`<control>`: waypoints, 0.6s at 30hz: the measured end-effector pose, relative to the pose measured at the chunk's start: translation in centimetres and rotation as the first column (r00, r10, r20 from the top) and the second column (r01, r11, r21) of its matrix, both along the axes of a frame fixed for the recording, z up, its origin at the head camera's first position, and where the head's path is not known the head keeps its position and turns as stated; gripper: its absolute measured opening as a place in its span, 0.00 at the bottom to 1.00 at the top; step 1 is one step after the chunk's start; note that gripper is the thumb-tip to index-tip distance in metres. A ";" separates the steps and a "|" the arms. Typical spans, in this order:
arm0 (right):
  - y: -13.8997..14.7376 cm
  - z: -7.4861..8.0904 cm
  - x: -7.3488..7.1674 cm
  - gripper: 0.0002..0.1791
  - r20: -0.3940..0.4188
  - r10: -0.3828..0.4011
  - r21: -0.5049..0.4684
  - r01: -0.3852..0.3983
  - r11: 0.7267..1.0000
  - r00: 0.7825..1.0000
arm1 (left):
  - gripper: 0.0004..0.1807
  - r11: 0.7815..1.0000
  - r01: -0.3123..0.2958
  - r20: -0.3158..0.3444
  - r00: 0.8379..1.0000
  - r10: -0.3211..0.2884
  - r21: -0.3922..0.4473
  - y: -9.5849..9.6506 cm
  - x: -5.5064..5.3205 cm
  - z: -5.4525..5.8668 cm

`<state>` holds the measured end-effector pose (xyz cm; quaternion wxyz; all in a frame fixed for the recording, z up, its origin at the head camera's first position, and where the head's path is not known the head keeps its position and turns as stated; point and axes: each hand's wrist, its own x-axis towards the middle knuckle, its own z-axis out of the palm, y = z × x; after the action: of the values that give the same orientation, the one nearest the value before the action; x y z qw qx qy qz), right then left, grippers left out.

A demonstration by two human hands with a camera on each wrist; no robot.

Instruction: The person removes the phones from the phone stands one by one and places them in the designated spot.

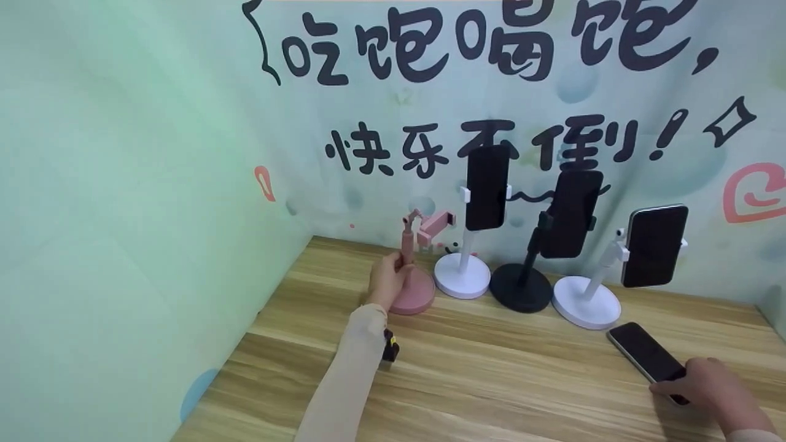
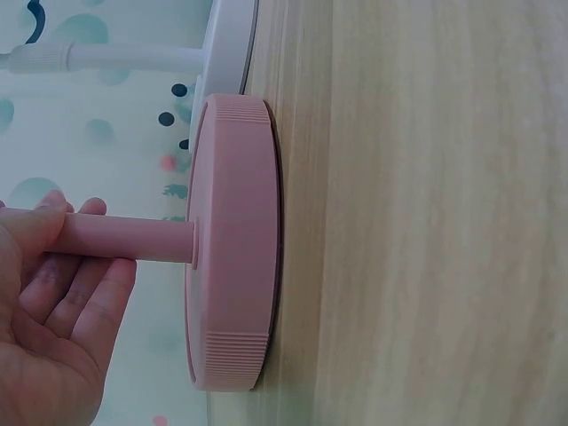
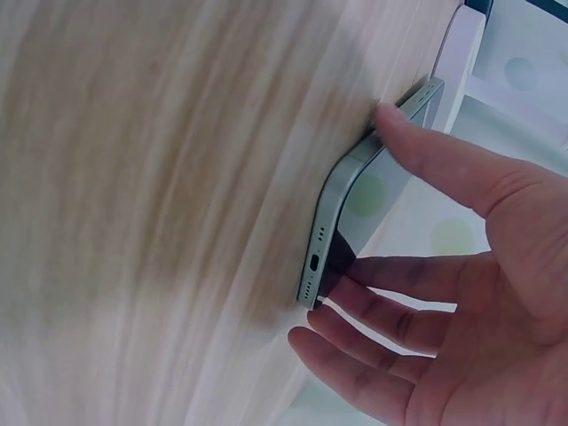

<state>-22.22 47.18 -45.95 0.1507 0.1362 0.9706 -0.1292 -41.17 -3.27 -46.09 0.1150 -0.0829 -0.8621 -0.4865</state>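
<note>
My left hand (image 1: 387, 279) grips the stem of a pink phone stand (image 1: 416, 296), just above its round base. The stand is upright on the table, and its pink holder (image 1: 435, 228) carries no phone. In the left wrist view, the thumb and fingers curl round the pink stem (image 2: 133, 240). At the right, a smartphone (image 1: 645, 351) lies flat with its dark screen up. My right hand (image 1: 715, 390) spans its near end, the thumb on one long edge and fingertips at the other. The right wrist view shows the phone's charging-port end (image 3: 315, 262) between thumb and fingers.
Beside the pink stand are a white stand (image 1: 462, 279), a black stand (image 1: 522, 294) and another white stand (image 1: 586, 307), each holding a phone. Behind them hangs a printed cloth (image 1: 393, 202). A small black object (image 1: 390, 347) shows by the left sleeve.
</note>
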 end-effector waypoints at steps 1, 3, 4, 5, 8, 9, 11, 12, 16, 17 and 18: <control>0.0 0.0 0.0 0.50 -0.001 -0.006 -0.004 0.006 1.000 1.000 | 0.11 1.000 -0.002 -0.002 1.000 0.002 -0.004 0.0 0.0 0.0; -0.1 0.1 0.1 0.52 -0.005 -0.015 -0.010 0.015 1.000 1.000 | 0.11 1.000 -0.004 -0.003 1.000 0.004 -0.010 0.0 0.0 0.0; -0.1 0.1 0.1 0.53 -0.004 -0.022 -0.011 0.022 1.000 1.000 | 0.12 1.000 -0.004 -0.002 1.000 0.004 -0.010 0.0 0.0 0.0; -0.2 0.2 0.1 0.53 -0.004 -0.026 -0.014 0.026 1.000 1.000 | 0.12 1.000 -0.003 -0.001 1.000 0.003 -0.012 0.0 0.0 0.1; -0.4 0.3 0.1 0.55 -0.007 -0.037 -0.013 0.037 0.999 0.999 | 0.13 1.000 0.000 0.012 1.000 0.000 -0.010 0.0 0.0 0.0; -0.4 0.4 0.1 0.56 -0.008 -0.042 -0.013 0.042 0.999 0.999 | 0.13 1.000 0.002 0.015 1.000 -0.002 -0.008 0.0 0.0 0.0; -0.5 0.4 0.2 0.56 -0.020 -0.037 -0.011 0.037 0.999 0.999 | 0.13 1.000 0.006 0.009 1.000 -0.006 -0.008 0.0 0.0 0.0; -0.5 0.5 0.2 0.56 -0.035 -0.025 -0.007 0.025 1.000 0.999 | 0.13 1.000 0.009 0.001 1.000 -0.009 -0.008 0.0 0.1 0.0; -0.4 0.5 0.2 0.58 -0.081 0.010 0.002 -0.010 1.000 0.997 | 0.12 1.000 0.010 -0.052 0.999 -0.011 -0.014 -0.1 0.1 -0.1; -0.4 0.4 0.1 0.58 -0.090 0.014 0.001 -0.014 1.000 0.996 | 0.11 1.000 0.010 -0.056 0.998 -0.011 -0.010 -0.1 0.1 -0.1; -0.4 0.4 0.1 0.59 -0.100 0.018 0.001 -0.017 1.000 0.995 | 0.11 1.000 0.011 -0.058 0.998 -0.012 -0.011 -0.1 0.0 -0.1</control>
<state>-22.10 46.80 -45.57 0.1029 0.1211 0.9781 -0.1343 -41.13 -3.34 -46.16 0.1367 -0.1027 -0.8604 -0.4800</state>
